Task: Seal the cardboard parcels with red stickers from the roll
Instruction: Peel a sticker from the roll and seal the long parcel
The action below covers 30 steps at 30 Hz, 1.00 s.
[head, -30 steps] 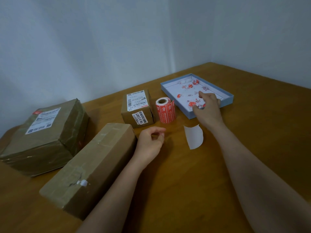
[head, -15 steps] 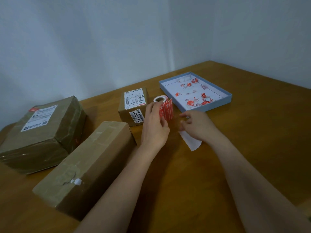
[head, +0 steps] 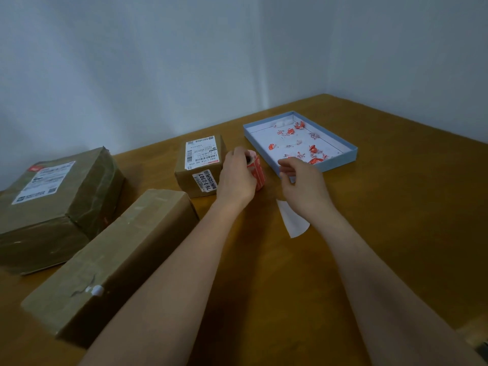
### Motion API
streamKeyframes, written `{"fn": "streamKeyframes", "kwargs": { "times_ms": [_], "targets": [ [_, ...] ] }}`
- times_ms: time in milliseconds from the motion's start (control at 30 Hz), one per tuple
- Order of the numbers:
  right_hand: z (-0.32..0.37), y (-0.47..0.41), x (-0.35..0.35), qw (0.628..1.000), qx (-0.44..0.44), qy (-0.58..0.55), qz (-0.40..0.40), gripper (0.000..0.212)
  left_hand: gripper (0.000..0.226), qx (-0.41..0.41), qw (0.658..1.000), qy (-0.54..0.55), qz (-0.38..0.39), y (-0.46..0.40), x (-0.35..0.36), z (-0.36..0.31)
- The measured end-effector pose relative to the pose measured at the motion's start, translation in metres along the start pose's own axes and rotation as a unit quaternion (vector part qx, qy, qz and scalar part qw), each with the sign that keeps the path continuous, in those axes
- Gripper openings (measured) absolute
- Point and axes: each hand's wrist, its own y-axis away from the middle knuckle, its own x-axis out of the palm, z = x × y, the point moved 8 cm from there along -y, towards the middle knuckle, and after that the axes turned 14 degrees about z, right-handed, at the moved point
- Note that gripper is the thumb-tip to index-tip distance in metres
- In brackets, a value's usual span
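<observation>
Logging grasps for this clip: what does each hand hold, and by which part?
The left hand grips the red sticker roll around its side, near the top. The right hand hovers beside it with curled fingers; whether it pinches anything cannot be told.

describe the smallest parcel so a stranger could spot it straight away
On the wooden table, look just left of the red sticker roll that the left hand grips. The smallest parcel stands there, alone in carrying two white labels, one on top, one on its front.
</observation>
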Motion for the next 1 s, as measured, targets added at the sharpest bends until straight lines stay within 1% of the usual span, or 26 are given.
{"fn": "streamKeyframes", "kwargs": {
  "times_ms": [200, 333, 433, 567, 700, 867, 1000],
  "targets": [
    [0.011, 0.004, 0.017, 0.995, -0.068, -0.059, 0.034, 0.044, 0.025, 0.046, 0.999, -0.009, 0.005, 0.024, -0.003, 0.001],
    [0.025, 0.012, 0.028, 0.986, -0.117, -0.105, 0.06, 0.037, 0.023, 0.071, 0.997, -0.007, 0.004, 0.046, -0.009, 0.004],
    [0.031, 0.018, 0.034, 0.982, -0.131, -0.117, 0.064, 0.033, 0.023, 0.08, 0.997, 0.003, 0.004, 0.058, -0.013, 0.007],
    [0.031, 0.027, 0.034, 0.982, -0.129, -0.126, 0.048, 0.028, 0.022, 0.093, 0.995, 0.025, 0.006, 0.072, -0.017, 0.011],
    [0.025, 0.035, 0.032, 0.984, -0.109, -0.139, 0.028, 0.027, 0.02, 0.105, 0.994, 0.035, 0.004, 0.08, -0.02, 0.012],
    [0.021, 0.041, 0.029, 0.99, -0.081, -0.112, -0.002, 0.029, 0.018, 0.109, 0.993, 0.053, 0.004, 0.088, -0.021, 0.008],
    [0.02, 0.043, 0.034, 0.993, -0.071, -0.097, 0.01, 0.025, 0.021, 0.096, 0.994, 0.057, -0.003, 0.09, -0.02, 0.011]
  ]
}}
